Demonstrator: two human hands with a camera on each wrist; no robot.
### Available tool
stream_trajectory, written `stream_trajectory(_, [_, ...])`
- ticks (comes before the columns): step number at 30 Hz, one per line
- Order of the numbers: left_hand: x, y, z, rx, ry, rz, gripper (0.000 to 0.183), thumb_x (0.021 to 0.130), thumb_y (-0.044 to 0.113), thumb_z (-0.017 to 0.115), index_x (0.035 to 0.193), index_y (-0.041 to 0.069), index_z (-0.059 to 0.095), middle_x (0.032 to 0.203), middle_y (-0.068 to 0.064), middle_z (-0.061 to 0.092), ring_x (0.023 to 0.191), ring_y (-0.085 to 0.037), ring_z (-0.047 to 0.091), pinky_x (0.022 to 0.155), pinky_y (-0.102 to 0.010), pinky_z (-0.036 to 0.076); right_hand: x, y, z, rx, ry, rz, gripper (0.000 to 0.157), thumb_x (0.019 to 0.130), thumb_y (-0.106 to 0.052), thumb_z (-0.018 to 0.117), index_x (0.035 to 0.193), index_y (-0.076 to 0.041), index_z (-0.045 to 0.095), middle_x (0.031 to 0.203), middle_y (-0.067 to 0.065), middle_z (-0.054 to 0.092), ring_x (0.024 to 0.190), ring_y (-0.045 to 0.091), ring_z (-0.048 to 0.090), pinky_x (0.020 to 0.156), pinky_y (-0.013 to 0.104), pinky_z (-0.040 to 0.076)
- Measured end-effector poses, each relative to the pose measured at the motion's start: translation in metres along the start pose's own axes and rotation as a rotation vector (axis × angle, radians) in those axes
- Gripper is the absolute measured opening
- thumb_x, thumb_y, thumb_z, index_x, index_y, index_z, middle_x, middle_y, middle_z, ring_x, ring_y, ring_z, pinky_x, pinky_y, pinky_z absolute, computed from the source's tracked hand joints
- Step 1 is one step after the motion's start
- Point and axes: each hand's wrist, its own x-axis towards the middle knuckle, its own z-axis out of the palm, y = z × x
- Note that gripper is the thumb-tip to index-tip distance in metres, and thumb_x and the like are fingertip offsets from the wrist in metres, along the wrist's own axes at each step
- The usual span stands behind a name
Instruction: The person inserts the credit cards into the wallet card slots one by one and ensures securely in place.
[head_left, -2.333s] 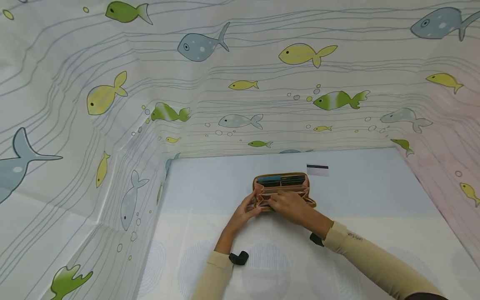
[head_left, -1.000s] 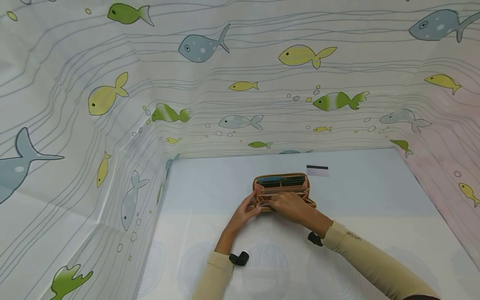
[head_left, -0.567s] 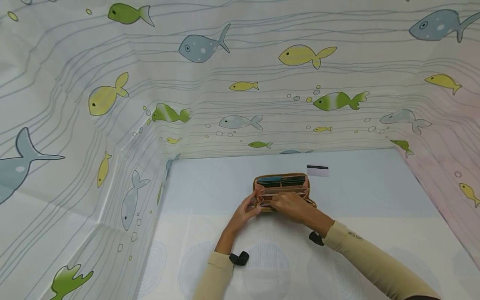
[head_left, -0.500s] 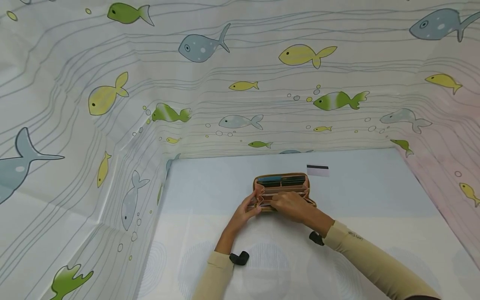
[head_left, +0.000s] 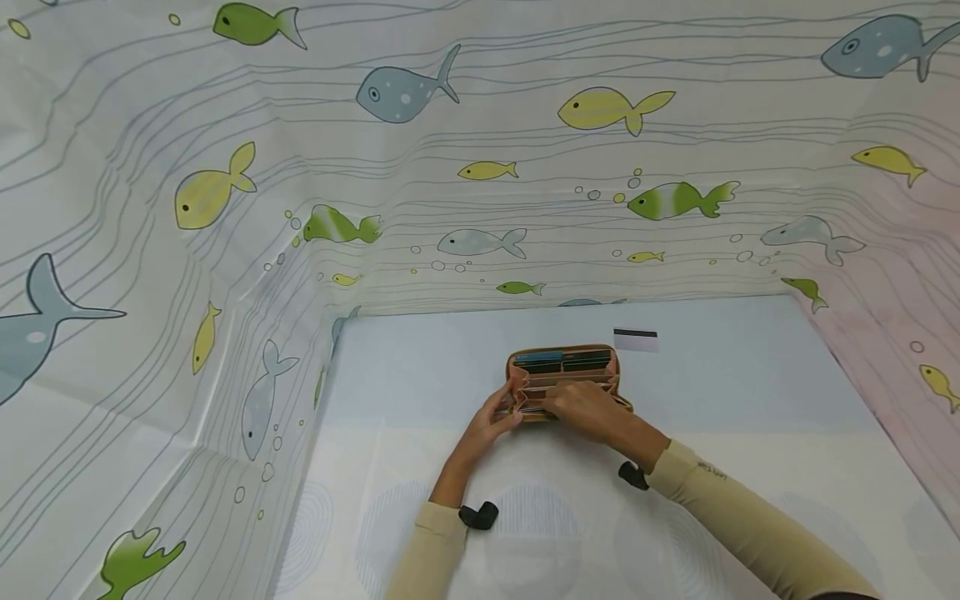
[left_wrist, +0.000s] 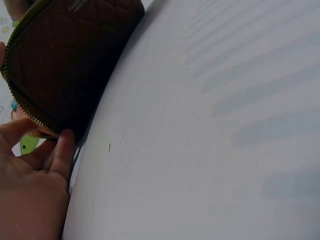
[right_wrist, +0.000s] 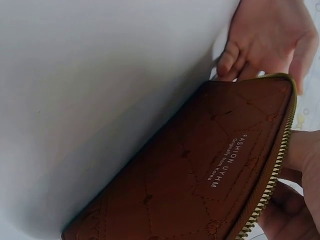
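Observation:
A brown quilted zip-around wallet (head_left: 566, 377) stands unzipped on the table, its pleated pockets facing up in the head view. Cards (head_left: 538, 358), one of them blue, fill the slots along its far side. My left hand (head_left: 480, 429) grips the wallet's left end between thumb and fingers; the left wrist view has this hand (left_wrist: 30, 185) at the zip corner. Over the near pockets, my right hand (head_left: 588, 412) reaches in with bent fingers. Its fingertips are hidden inside, so I cannot tell what they hold. Printed lettering shows on the wallet's outer face (right_wrist: 200, 165) in the right wrist view.
A white card with a black stripe (head_left: 636, 341) lies flat just beyond the wallet's right end. The pale table (head_left: 420, 358) ends at a fish-patterned sheet (head_left: 480, 200) hanging at the back and sides.
My right hand has shifted slightly right along the wallet's near pockets. My left hand, the wallet and the striped card stay where they were.

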Motion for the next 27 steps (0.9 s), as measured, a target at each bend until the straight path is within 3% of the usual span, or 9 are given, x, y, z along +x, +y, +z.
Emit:
stream_trajectory(16, [0.0007,0.0004,-0.0006,-0.001,-0.011,-0.008,0.073,0.101,0.024,0.056,0.162,0.014,0.016,0.165,-0.018,0.017,0.145,-0.04,0.033,0.103,-0.041,0.045,0.0006,0.0054,-0.0027,0.12,-0.035,0.003,0.01,0.085,-0.004,0.075,0.085,-0.014,0.076,0.08,-0.005,0.067,0.073,0.006,0.06,0.064,0.024,0.051])
stream_trajectory(23, [0.0005,-0.0015,0.0002,-0.004,-0.007,-0.013,0.073,0.102,0.026,0.056,0.162,0.014,0.016,0.165,-0.017,0.017,0.145,-0.04,0.033,0.105,-0.045,0.045,0.0003,0.0082,-0.0012,0.164,-0.016,0.003,0.01,0.084,-0.003,0.076,0.084,-0.013,0.076,0.079,-0.004,0.067,0.072,0.005,0.059,0.063,0.022,0.05])
stream_trajectory(27, [0.0002,-0.0013,0.0012,-0.021,-0.001,-0.009,0.072,0.102,0.023,0.056,0.161,0.013,0.017,0.165,-0.017,0.018,0.144,-0.04,0.034,0.104,-0.043,0.046,-0.0016,0.0088,-0.0005,0.191,0.002,0.001,0.01,0.084,-0.003,0.076,0.085,-0.013,0.076,0.079,-0.004,0.067,0.072,0.005,0.058,0.063,0.022,0.05])
